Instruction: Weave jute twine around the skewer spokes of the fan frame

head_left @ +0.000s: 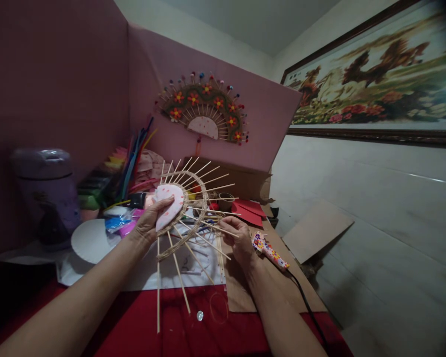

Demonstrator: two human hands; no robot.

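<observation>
My left hand (151, 222) is closed around a half-round fan frame, its thumb pressed on the white base with pink spots (173, 208). Thin wooden sticks (186, 241) spread out from that base like rays. Rows of twine (201, 218) are woven through them in two arcs, one close to the base and one farther out. My right hand (236, 237) is at the right side of the frame, fingers pinched near the stick ends and on what looks like the loose twine. Its fingertips partly hide the strand.
A finished decorated fan (204, 106) hangs on the pink board. A flower-patterned glue gun (270, 250) lies on cardboard (241, 292) at right, its cord running forward. Red sheets (249, 213), a white paper plate (92, 240) and a purple flask (46, 198) stand around. A shiny round piece (199, 316) lies in front.
</observation>
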